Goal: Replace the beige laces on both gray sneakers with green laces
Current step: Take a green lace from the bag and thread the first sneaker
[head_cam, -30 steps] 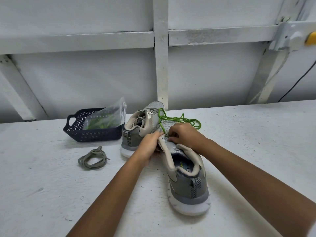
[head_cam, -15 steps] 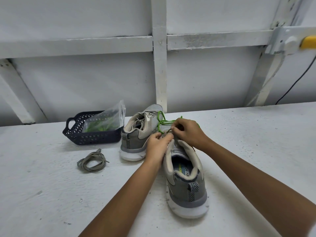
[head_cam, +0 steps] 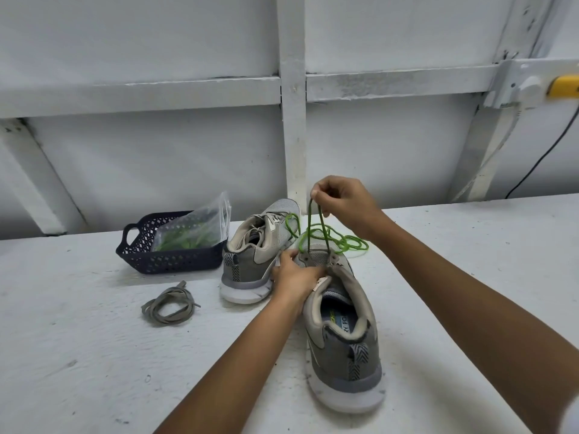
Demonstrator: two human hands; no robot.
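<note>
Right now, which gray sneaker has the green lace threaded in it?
The nearer sneaker, steadied by the left hand; the right hand holds its green lace up. The farther sneaker has beige laces.

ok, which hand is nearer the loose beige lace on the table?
Left. The left hand holds the near sneaker, just right of the beige lace. The right hand is up, farther back and right, pinching the green lace.

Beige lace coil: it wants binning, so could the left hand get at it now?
Probably yes: the beige lace coil lies on bare table left of the left hand, nothing between; that hand would first release the near sneaker.
</note>
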